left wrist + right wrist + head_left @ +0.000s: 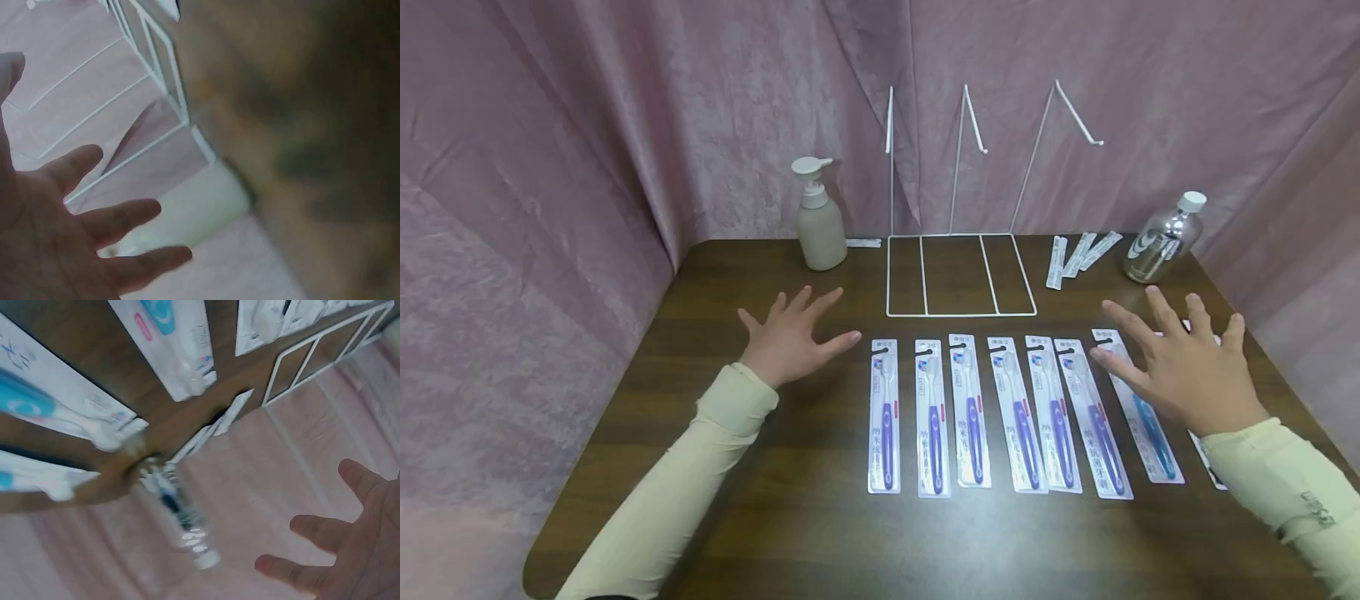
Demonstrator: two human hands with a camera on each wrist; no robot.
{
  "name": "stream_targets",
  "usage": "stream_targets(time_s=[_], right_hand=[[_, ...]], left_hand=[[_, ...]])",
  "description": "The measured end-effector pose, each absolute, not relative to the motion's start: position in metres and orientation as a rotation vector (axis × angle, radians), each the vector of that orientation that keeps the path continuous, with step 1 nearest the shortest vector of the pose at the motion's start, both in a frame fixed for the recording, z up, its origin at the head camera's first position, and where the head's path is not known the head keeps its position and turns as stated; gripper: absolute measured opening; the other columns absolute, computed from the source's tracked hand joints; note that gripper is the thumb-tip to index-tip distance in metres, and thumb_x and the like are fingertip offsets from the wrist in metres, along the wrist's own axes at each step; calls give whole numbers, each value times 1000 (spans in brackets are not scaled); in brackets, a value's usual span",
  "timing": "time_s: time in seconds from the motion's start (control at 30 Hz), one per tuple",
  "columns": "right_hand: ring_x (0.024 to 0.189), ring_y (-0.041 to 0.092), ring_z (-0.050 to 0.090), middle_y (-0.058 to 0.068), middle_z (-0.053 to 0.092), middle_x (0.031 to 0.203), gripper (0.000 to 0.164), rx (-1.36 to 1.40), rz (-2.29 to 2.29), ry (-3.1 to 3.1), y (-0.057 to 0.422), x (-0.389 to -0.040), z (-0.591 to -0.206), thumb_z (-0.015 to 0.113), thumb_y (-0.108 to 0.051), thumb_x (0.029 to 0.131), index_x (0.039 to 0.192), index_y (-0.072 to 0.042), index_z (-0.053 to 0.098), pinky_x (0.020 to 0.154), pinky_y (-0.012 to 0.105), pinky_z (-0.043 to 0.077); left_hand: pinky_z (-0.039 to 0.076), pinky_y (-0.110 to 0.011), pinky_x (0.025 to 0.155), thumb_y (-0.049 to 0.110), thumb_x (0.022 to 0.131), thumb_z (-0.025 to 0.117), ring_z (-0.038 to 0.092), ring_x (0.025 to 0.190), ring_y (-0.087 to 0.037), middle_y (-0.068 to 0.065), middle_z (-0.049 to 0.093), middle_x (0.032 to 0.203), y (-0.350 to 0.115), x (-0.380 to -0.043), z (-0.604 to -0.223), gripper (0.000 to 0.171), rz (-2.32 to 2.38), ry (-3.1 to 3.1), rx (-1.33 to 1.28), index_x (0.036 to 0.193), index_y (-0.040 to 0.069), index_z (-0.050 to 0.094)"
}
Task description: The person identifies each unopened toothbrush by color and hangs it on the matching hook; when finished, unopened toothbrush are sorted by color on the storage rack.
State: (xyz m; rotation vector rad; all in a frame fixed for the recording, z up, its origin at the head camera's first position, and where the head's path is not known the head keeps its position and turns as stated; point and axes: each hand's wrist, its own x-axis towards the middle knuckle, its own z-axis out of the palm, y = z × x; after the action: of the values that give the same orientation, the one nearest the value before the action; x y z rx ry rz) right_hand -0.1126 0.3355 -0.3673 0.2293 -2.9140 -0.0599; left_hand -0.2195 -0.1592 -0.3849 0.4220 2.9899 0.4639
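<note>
My left hand (pixel 786 342) is held over the left of the table with fingers spread, left of a row of packaged toothbrushes. Nearest to it is a purple-handled toothbrush in a blister pack (pixel 884 417); several more purple ones lie to its right. My right hand (pixel 1198 375), also spread and holding nothing, hovers above the row's right end. It partly hides a blue-handled toothbrush pack (pixel 1153 437) and another pack (pixel 1208 462) beyond. In the right wrist view, blue toothbrush packs (pixel 164 319) lie below that hand's camera.
Behind the row stands a white wire rack (pixel 962 316) with three upright hooks. A beige pump bottle (pixel 822 233) is left of it. Several small white sachets (pixel 1056 262) and a clear bottle with white cap (pixel 1163 242) lie right. Pink curtains (pixel 737 108) surround the wooden table (pixel 820 533).
</note>
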Motion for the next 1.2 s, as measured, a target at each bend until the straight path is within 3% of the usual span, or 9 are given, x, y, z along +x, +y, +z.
stream_targets(time_s=[0.13, 0.27, 0.43, 0.5, 0.63, 0.73, 0.87, 1.03, 1.2], right_hand=[[137, 67, 31, 33, 30, 164, 78, 99, 76, -3018, 358, -120, -371, 47, -67, 103, 167, -29, 28, 100, 88, 20], [128, 69, 36, 40, 36, 154, 75, -16, 189, -3047, 402, -130, -382, 47, -59, 107, 164, -12, 33, 95, 85, 29], [126, 71, 34, 50, 34, 143, 77, -242, 355, -3104, 460, -135, -396, 50, -50, 108, 156, 7, 33, 99, 84, 28], [124, 72, 32, 52, 31, 141, 80, -305, 365, -3160, 477, -135, -400, 52, -50, 107, 154, 10, 31, 99, 84, 29], [113, 69, 47, 52, 43, 129, 78, -209, 429, -3266, 498, -142, -410, 58, -46, 106, 150, 14, 34, 91, 80, 41], [89, 52, 59, 38, 59, 105, 73, -124, 552, -3294, 505, -147, -418, 61, -42, 106, 149, 12, 39, 74, 59, 55], [77, 29, 55, 15, 60, 90, 73, -175, 641, -3260, 509, -145, -428, 65, -40, 104, 151, 9, 41, 61, 38, 45], [73, 28, 52, 12, 57, 84, 69, -187, 590, -3218, 513, -140, -436, 66, -37, 104, 150, 8, 43, 60, 39, 43], [73, 28, 52, 11, 57, 82, 56, -111, 551, -3140, 517, -146, -445, 67, -30, 104, 141, 11, 53, 60, 38, 42]], left_hand=[[2, -87, 108, 83, 93, 50, 34, 153, -45, -10, 40, 167, -147, -239, -402, 88, 722, 2887, 435, 164, 34, 38], [24, -70, 118, 73, 97, 55, 42, 149, -35, -6, 48, 162, -134, -262, -419, 73, 1046, 2717, 384, 156, 31, 51], [43, -53, 112, 54, 102, 63, 51, 141, -31, -8, 56, 152, -125, -288, -439, 52, 1368, 2565, 349, 143, 21, 64], [44, -50, 111, 46, 103, 66, 53, 137, -30, -9, 59, 149, -125, -297, -448, 46, 1436, 2545, 334, 140, 17, 66], [47, -47, 103, 37, 102, 71, 58, 125, -29, -9, 65, 138, -129, -314, -469, 39, 1500, 2576, 298, 133, 14, 70], [42, -48, 104, 39, 98, 76, 61, 115, -27, -6, 68, 130, -129, -326, -479, 37, 1464, 2645, 325, 127, 16, 72], [27, -57, 109, 44, 91, 83, 57, 117, -28, -4, 65, 130, -119, -332, -484, 41, 1301, 2746, 423, 121, 19, 74], [27, -58, 104, 42, 85, 89, 54, 125, -26, -1, 66, 126, -106, -334, -488, 34, 1200, 2824, 533, 111, 22, 80], [31, -57, 100, 38, 83, 91, 57, 119, -21, 3, 72, 116, -106, -332, -487, 24, 1196, 2869, 587, 102, 25, 84]])
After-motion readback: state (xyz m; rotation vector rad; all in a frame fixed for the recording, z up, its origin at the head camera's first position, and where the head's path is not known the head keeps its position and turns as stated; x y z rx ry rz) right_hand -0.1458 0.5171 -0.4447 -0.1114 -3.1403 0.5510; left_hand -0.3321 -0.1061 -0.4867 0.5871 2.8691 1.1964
